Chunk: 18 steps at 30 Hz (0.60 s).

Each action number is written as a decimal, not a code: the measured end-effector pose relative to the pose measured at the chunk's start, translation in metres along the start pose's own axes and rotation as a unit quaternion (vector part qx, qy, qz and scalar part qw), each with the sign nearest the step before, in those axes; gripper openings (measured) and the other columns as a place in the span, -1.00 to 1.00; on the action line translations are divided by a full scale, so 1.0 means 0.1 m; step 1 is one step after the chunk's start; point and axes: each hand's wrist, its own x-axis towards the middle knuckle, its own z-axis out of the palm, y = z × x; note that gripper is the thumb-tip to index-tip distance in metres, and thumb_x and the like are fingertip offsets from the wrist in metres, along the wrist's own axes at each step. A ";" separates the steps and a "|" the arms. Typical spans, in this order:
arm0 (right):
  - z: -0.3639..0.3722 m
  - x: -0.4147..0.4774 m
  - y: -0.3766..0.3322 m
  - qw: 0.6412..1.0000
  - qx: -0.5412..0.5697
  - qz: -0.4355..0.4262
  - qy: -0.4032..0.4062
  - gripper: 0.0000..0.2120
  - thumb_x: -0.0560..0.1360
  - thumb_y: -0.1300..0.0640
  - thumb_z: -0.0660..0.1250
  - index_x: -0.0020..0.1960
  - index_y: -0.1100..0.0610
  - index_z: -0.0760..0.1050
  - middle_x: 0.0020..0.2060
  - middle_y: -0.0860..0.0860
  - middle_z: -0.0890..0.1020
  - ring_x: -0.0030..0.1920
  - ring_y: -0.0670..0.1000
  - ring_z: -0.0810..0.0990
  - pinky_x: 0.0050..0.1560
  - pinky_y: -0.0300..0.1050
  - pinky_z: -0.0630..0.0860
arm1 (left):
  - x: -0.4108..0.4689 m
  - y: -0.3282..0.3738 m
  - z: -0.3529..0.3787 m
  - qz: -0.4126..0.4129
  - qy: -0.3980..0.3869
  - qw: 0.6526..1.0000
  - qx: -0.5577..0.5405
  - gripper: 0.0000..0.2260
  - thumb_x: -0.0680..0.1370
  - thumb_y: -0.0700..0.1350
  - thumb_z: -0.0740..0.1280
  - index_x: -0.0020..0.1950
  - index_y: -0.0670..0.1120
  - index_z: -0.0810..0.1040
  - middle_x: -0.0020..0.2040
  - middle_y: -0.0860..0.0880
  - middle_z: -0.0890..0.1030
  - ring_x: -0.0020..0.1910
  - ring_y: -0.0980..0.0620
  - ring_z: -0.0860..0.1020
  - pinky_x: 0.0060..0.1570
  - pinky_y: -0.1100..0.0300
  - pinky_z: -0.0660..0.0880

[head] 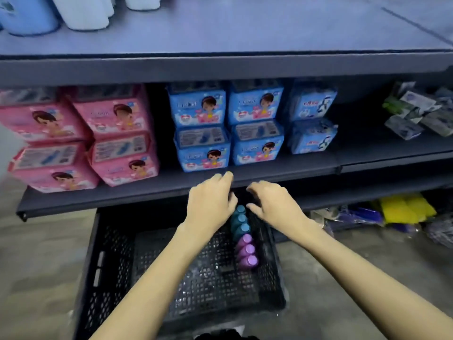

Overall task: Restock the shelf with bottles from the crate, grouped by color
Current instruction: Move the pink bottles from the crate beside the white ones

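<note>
A black mesh crate (pixel 117 261) stands on the floor under the dark shelf (pixel 147 195). Along the crate's right wall lies a row of bottles: three teal ones (pixel 241 223) at the far end and three purple ones (pixel 246 252) nearer me. My left hand (pixel 210 204) hovers just left of the teal bottles, its fingers loosely curled and reaching up to the shelf edge. My right hand (pixel 274 203) hovers just right of them with spread, bent fingers. Neither hand holds anything.
Pink packs (pixel 81 138) fill the shelf's left part and blue packs (pixel 228 126) its middle; small grey-green packets (pixel 416 111) lie at the right. Yellow and blue bags (pixel 402 208) sit on the lowest level. White and blue rolls (pixel 49 13) stand on the top shelf.
</note>
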 end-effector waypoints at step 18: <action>1.94 -0.52 0.02 0.930 -0.068 0.215 -0.291 -0.63 0.63 0.33 0.11 0.42 0.25 0.34 0.33 0.19 0.47 0.30 0.20 0.54 0.26 0.04 0.47 | -0.93 -0.36 1.32 0.013 -0.324 0.945 -0.045 -0.68 0.58 -0.08 0.20 0.31 -0.13 0.37 0.23 -0.13 0.41 0.22 -0.14 0.38 0.21 0.05 0.38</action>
